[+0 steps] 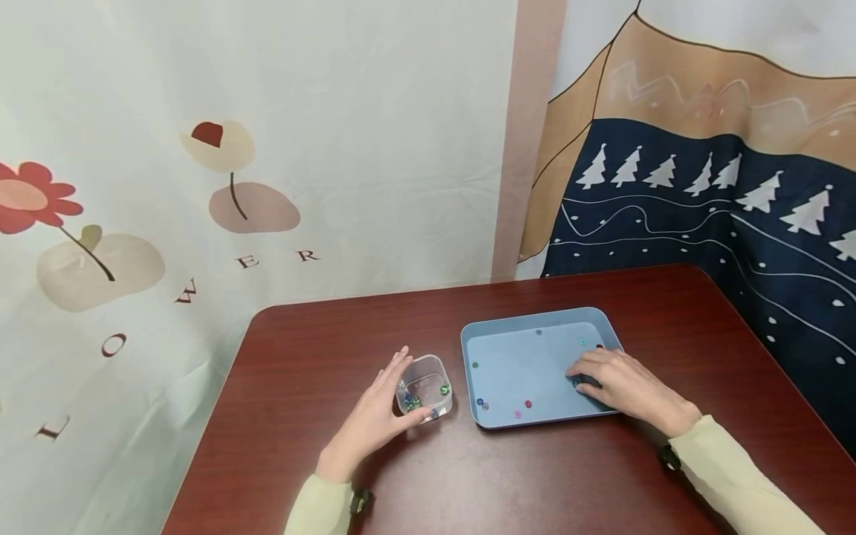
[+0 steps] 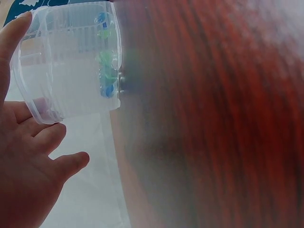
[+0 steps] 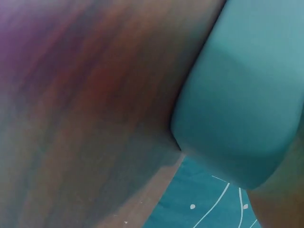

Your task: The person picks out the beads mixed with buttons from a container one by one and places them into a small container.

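My left hand (image 1: 371,423) holds a clear plastic container (image 1: 438,364) by its sides, thumb near the front and fingers at the left. In the left wrist view, the container (image 2: 71,61) has small green and blue beads (image 2: 107,71) at its bottom. My right hand (image 1: 625,383) is over the right side of a shallow blue tray (image 1: 515,325). Its thumb and fingers curl toward a small dark bead (image 1: 576,383) at the fingertips, which it seems to pinch. The right wrist view shows only the tray's outer side (image 3: 237,104), with no fingertips.
Scattered about the tray are several small round beads: a red one (image 1: 528,404), a pink one (image 1: 518,414), a blue one (image 1: 479,402) and a green one (image 1: 475,365). The dark red wooden table (image 1: 321,357) meets printed curtains (image 1: 401,186) along its back edge.
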The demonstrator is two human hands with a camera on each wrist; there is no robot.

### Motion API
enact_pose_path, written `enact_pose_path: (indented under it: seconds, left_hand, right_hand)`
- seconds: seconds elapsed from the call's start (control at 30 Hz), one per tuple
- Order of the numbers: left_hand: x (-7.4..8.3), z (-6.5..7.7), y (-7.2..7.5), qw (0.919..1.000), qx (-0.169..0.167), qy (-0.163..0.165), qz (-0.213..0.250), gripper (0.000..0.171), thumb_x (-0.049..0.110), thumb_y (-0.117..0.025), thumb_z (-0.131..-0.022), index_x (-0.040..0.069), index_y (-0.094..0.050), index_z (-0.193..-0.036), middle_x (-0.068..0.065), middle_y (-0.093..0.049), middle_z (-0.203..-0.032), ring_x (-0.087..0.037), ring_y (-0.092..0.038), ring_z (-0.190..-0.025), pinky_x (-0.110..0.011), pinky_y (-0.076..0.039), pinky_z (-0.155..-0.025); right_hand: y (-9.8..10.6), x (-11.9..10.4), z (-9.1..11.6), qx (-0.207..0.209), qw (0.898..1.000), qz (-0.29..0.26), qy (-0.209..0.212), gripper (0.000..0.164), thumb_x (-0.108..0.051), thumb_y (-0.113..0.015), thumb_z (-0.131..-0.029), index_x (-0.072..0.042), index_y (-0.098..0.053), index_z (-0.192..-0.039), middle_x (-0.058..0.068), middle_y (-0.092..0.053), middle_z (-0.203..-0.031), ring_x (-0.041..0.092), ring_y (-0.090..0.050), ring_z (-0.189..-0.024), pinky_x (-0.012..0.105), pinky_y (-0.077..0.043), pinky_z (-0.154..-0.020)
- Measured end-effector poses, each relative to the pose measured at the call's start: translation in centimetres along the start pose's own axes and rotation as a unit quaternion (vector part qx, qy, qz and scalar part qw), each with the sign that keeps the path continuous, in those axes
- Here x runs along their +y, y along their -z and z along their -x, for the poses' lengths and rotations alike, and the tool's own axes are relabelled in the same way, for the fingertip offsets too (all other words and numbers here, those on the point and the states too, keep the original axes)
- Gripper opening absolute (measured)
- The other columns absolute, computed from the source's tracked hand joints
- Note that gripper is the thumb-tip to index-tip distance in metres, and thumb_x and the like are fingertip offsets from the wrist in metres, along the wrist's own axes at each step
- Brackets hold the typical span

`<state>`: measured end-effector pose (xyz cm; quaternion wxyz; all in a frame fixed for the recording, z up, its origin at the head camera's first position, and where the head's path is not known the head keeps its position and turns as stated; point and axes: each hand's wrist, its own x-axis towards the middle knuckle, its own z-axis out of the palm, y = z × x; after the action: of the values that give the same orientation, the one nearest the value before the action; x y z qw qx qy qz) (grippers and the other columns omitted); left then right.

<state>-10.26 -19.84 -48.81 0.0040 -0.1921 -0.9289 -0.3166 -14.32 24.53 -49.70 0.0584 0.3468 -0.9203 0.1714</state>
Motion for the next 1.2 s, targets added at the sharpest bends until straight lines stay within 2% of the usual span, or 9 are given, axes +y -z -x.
enact_pose_path:
  seconds: [0.17, 0.37, 0.53, 0.77, 0.97, 1.2]
  left_hand:
    - [0.0, -0.1, 0.0, 1.0000, 0.000, -0.001, -0.001, 0.093, 0.046, -0.083, -0.086, 0.004, -0.040, -0.158, -0.011, -0.030, -0.169, -0.027, -0.024, -0.156, -0.058, -0.023, -0.124]
    - [-0.1, 0.0, 0.0, 1.0000, 0.002, 0.001, 0.001, 0.092, 0.045, -0.084, -0.086, 0.005, -0.041, -0.157, -0.011, -0.030, -0.168, -0.025, -0.024, -0.156, -0.059, -0.024, -0.124]
    - [-0.1, 0.0, -0.1, 1.0000, 0.003, 0.002, -0.003, 0.093, 0.045, -0.084, -0.086, 0.006, -0.041, -0.158, -0.011, -0.030, -0.168, -0.025, -0.024, -0.156, -0.058, -0.024, -0.124]
    - [-0.1, 0.0, -0.1, 1.0000, 0.003, 0.003, -0.006, 0.094, 0.047, -0.083, -0.086, 0.006, -0.040, -0.158, -0.009, -0.029, -0.169, -0.024, -0.024, -0.156, -0.057, -0.024, -0.124]
    - [-0.1, -0.1, 0.0, 0.9999, -0.002, 0.008, -0.007, 0.094, 0.048, -0.083, -0.086, 0.007, -0.040, -0.158, -0.008, -0.029, -0.169, -0.024, -0.024, -0.156, -0.055, -0.023, -0.125]
    - [-0.1, -0.1, 0.0, 0.9998, -0.007, 0.016, -0.010, 0.094, 0.048, -0.083, -0.086, 0.008, -0.040, -0.158, -0.005, -0.028, -0.170, -0.020, -0.023, -0.156, -0.053, -0.022, -0.126]
  right_hand:
    - [-0.2, 0.0, 0.2, 0.019, 1.000, 0.012, -0.007, 0.031, -0.017, -0.089, -0.082, -0.014, -0.079, -0.111, 0.003, -0.073, -0.111, 0.033, -0.066, -0.114, 0.062, -0.053, -0.097]
    - [-0.3, 0.1, 0.3, 0.035, 0.999, 0.021, 0.001, 0.028, -0.018, -0.090, -0.080, -0.016, -0.080, -0.107, 0.000, -0.072, -0.109, 0.029, -0.065, -0.109, 0.058, -0.055, -0.092]
    - [-0.4, 0.3, 0.3, 0.027, 0.999, 0.023, -0.002, 0.023, -0.017, -0.090, -0.080, -0.018, -0.081, -0.101, -0.003, -0.071, -0.105, 0.023, -0.064, -0.103, 0.052, -0.055, -0.088]
    - [-0.2, 0.2, 0.4, 0.015, 1.000, 0.012, -0.016, 0.021, -0.018, -0.088, -0.082, -0.018, -0.080, -0.102, -0.003, -0.072, -0.106, 0.023, -0.064, -0.104, 0.053, -0.055, -0.091]
    - [0.5, 0.2, 0.5, 0.047, 0.999, -0.001, -0.014, 0.021, -0.017, -0.088, -0.083, -0.018, -0.080, -0.102, -0.004, -0.072, -0.107, 0.023, -0.065, -0.105, 0.052, -0.055, -0.088]
    - [1.4, -0.4, 0.2, 0.092, 0.996, -0.002, 0.009, 0.025, -0.014, -0.090, -0.078, -0.016, -0.080, -0.101, -0.004, -0.071, -0.107, 0.020, -0.064, -0.102, 0.053, -0.055, -0.086]
